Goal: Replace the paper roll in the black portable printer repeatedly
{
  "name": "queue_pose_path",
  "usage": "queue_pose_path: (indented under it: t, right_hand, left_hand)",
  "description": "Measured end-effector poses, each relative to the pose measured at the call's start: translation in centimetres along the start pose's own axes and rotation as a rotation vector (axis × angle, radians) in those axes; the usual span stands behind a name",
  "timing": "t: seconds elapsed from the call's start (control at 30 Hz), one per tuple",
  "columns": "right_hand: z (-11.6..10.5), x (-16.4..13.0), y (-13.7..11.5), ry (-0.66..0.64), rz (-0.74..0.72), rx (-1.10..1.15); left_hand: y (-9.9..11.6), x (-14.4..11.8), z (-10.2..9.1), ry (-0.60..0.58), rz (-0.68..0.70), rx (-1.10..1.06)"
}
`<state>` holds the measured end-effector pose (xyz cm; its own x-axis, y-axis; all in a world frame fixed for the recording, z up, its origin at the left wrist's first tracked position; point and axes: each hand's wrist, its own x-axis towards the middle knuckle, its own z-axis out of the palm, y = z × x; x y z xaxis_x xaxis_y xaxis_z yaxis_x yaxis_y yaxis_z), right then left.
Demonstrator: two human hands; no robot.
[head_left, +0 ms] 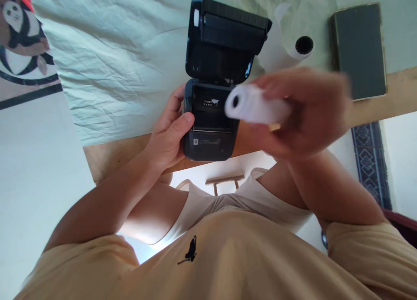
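Note:
A small black label printer [211, 144] has its lid [224, 39] flipped up, so the hollow paper bay inside shows. My left hand [171, 128] grips the printer along its left side, with the thumb lying on the rim of the bay. In my right hand [302, 113], a white paper roll [257, 104] is pinched between the fingers. The roll's end with its dark core hole faces the printer, in front of the right side of the bay. Motion blurs the right hand, and part of the roll is hidden behind its fingers.
Behind my right hand, another white paper roll [280, 57] with a dark core lies partly unrolled on the pale green cloth [130, 65]. A dark flat rectangular object [361, 52] rests at the right. The table's wooden edge [114, 156] runs just before my lap.

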<state>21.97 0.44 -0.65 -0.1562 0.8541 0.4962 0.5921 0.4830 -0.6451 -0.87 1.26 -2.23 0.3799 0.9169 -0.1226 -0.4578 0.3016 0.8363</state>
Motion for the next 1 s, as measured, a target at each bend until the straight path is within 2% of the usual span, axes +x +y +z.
queue_pose_path:
  t: [0.07, 0.13, 0.3, 0.43, 0.57, 0.67, 0.77, 0.9, 1.0]
  right_hand:
    - [1.0, 0.3, -1.3, -0.006, -0.159, -0.007]
    - [1.8, 0.8, -2.2, -0.004, -0.226, -0.037]
    - [2.4, 1.9, -2.4, -0.137, -0.064, -0.116]
    - [2.5, 1.8, -1.9, -0.071, -0.116, -0.206]
    - [2.8, 1.5, -1.9, 0.002, -0.148, -0.121]
    - [2.8, 1.4, -2.0, -0.019, -0.115, -0.005]
    - [2.6, 1.4, -2.1, -0.076, -0.100, -0.018]
    - [2.6, 1.0, -2.5, -0.009, -0.212, 0.001]
    - [3.2, 0.3, -2.7, 0.003, -0.238, 0.022]
  left_hand:
    - [0.1, 0.0, 0.2, 0.037, 0.015, 0.005]
    - [0.1, -0.1, 0.3, 0.066, 0.020, 0.023]
    - [0.0, -0.3, 0.0, 0.088, 0.004, 0.045]
    - [0.0, -0.3, -0.2, 0.083, 0.006, 0.069]
    - [-0.2, -0.2, -0.5, 0.068, 0.020, 0.092]
    - [-0.4, -0.1, -0.5, 0.054, 0.034, 0.087]
    - [-0.5, 0.0, -0.6, 0.056, 0.050, 0.083]
    - [-0.9, 0.2, -1.2, 0.012, 0.088, 0.083]
    - [-1.0, 0.3, -1.6, -0.056, 0.113, 0.077]
